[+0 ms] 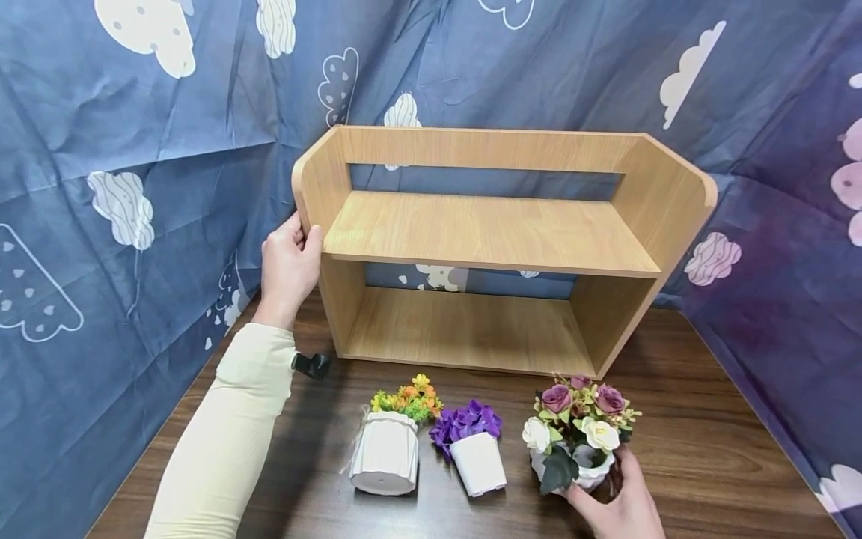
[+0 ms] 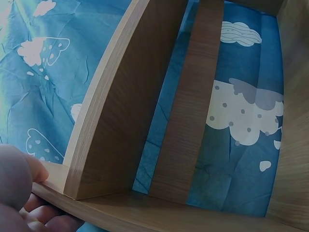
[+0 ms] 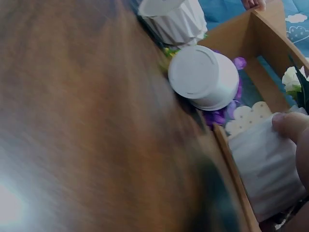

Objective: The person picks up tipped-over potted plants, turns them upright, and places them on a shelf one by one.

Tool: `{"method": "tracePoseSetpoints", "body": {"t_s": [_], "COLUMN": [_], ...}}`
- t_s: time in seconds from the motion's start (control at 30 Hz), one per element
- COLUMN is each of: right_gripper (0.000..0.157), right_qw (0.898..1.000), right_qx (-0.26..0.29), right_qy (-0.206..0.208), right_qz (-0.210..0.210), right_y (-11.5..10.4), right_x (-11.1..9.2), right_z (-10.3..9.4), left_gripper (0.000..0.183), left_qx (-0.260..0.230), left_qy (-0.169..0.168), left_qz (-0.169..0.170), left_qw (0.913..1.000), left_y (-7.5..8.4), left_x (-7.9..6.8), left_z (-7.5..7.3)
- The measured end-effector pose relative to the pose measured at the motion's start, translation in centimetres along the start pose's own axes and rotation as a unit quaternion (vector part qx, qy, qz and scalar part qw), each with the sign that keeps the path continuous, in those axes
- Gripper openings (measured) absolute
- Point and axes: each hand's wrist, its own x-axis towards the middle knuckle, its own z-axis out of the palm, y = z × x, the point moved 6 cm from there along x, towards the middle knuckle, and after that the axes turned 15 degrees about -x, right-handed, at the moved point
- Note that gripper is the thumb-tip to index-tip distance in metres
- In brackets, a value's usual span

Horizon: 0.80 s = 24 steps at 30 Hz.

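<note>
My left hand (image 1: 288,266) grips the left side panel of a light wooden two-tier shelf (image 1: 485,228), thumb in front. In the left wrist view its thumb (image 2: 38,171) lies on the panel's edge, with the other fingers curled below. At the lower right, my right hand (image 1: 626,503) holds a white pot of artificial roses (image 1: 598,436), mauve and cream with green leaves. The right wrist view shows the thumb against the white pot (image 3: 265,166). Left of it lie a small white pot with purple flowers (image 1: 480,463) and a larger white pot with orange and yellow flowers (image 1: 385,457).
The shelf stands on a dark wood table (image 1: 687,404), with both tiers bare. A blue cloud-patterned cloth (image 1: 168,180) hangs behind and at both sides. The two lying pots are in front of the shelf's lower edge, tops toward it.
</note>
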Motion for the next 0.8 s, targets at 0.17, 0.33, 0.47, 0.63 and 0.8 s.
{"method": "tracePoseSetpoints", "body": {"t_s": [0.17,0.33,0.47,0.63,0.8], "right_gripper": [0.076,0.079,0.084,0.087,0.083], "right_qw": [1.0,0.998,0.996,0.994,0.993], "right_qx": [-0.012,0.017,0.041,0.037,0.024], "right_qy": [-0.007,-0.024,-0.032,-0.035,-0.028], "right_qz": [-0.021,-0.051,-0.072,-0.096,-0.111], "right_y": [-0.7,-1.4,-2.1,-3.0,-4.0], "right_x": [0.8,1.7,2.2,2.9,3.8], "right_z": [-1.4,-2.3,-2.9,-3.7,-4.8], "left_gripper": [0.038,0.038,0.039,0.04,0.04], "left_qx": [0.001,0.002,0.003,0.002,0.003], "left_qy": [-0.001,-0.001,-0.002,0.0,0.001], "left_qz": [0.001,0.003,0.002,0.0,0.0], "left_qw": [1.0,1.0,1.0,1.0,1.0], "left_y": [0.0,0.0,-0.1,-0.1,-0.1], "left_x": [0.0,0.0,-0.1,-0.1,-0.1], "left_z": [0.0,0.0,0.0,0.0,0.0]}}
